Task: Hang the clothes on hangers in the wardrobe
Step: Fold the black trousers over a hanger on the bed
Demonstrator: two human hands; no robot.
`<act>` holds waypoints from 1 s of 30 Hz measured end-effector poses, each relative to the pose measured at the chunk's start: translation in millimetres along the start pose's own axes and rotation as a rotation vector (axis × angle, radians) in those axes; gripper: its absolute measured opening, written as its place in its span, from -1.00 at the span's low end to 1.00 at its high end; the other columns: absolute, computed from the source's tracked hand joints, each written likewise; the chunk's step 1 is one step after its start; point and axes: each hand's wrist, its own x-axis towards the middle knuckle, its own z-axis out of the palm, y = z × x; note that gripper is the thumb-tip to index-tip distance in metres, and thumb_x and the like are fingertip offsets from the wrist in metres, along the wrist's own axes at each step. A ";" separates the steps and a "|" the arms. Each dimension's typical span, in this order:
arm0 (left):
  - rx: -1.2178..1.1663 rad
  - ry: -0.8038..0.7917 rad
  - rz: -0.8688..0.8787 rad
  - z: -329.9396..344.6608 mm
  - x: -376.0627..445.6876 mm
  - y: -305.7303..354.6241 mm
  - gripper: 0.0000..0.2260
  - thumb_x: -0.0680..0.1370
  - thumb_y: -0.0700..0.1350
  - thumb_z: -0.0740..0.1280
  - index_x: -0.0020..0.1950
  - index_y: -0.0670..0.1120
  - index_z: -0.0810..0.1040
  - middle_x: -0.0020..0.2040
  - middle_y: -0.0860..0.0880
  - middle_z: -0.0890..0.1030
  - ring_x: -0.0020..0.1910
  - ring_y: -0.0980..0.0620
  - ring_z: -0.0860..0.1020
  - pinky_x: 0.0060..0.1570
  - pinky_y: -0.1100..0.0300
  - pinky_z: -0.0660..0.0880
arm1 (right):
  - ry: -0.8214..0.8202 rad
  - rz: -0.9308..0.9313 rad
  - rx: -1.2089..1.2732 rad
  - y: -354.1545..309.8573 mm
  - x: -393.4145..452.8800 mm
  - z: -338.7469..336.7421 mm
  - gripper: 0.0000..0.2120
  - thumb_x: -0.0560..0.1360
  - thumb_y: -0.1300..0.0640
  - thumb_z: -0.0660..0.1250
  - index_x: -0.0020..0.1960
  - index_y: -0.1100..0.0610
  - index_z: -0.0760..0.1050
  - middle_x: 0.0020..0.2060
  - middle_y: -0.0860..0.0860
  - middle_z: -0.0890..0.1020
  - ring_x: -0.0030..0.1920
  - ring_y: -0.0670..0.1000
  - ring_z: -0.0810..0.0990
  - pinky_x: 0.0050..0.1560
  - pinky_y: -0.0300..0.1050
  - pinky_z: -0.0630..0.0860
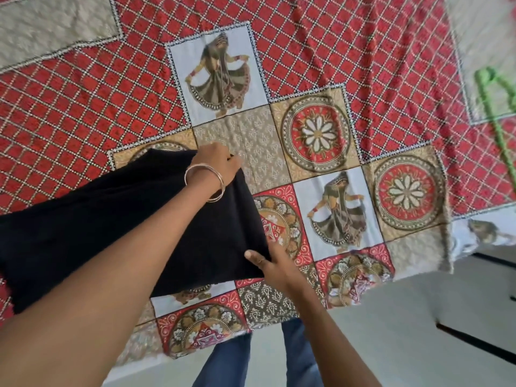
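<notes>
A black garment (111, 219) lies spread across the left half of the patterned bed cover. My left hand (217, 163), with bangles on the wrist, grips the garment's far right corner. At the near right corner my right hand (275, 265) pinches the edge, thumb on top of the black cloth. A green hanger (495, 107) lies blurred on the bed at the far right, well away from both hands. No wardrobe is in view.
The bed cover (321, 79) is red lattice with dancer and flower panels; its edge hangs down near my legs. Pale floor (418, 331) shows at the lower right. My blue jeans (296, 358) stand against the bed's near edge.
</notes>
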 end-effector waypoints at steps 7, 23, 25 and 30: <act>0.422 -0.272 -0.005 3.7 20.2 17.6 -0.52 0.47 0.19 0.32 0.19 -0.14 0.47 0.23 -0.19 0.48 0.25 -0.25 0.42 0.15 -0.11 0.45 | 0.060 0.004 0.051 -16.5 18.4 -4.8 -0.51 0.42 0.06 0.46 0.31 0.07 0.42 0.11 -0.07 0.64 0.11 -0.06 0.62 0.18 0.00 0.56; -0.402 0.013 0.106 1.6 39.3 -6.5 -0.89 0.47 -0.15 0.43 -0.21 0.03 0.57 -0.12 -0.12 0.68 -0.13 -0.11 0.63 -0.05 0.00 0.57 | -0.022 -0.017 0.203 1.6 20.1 -0.4 -0.70 0.56 0.17 0.33 0.28 0.13 0.45 0.14 -0.01 0.64 0.15 -0.03 0.61 0.10 -0.20 0.57; -0.359 0.016 0.178 2.3 41.4 -2.7 -0.95 0.51 -0.12 0.38 -0.13 0.02 0.56 -0.17 -0.06 0.66 -0.22 -0.07 0.61 -0.16 0.08 0.53 | 0.051 -0.024 0.257 10.4 16.0 5.7 -0.71 0.57 0.12 0.32 0.27 0.18 0.50 0.12 0.02 0.66 0.13 0.00 0.63 0.12 -0.10 0.58; -0.168 -0.010 0.251 3.6 48.8 -7.6 -0.84 0.58 -0.13 0.28 0.09 -0.08 0.62 0.04 -0.07 0.65 -0.02 -0.03 0.57 0.10 0.18 0.46 | 0.238 0.067 0.092 12.0 14.6 -3.6 -0.63 0.54 -0.21 0.18 -0.13 0.08 0.54 -0.30 -0.09 0.58 -0.28 -0.10 0.54 -0.30 -0.27 0.45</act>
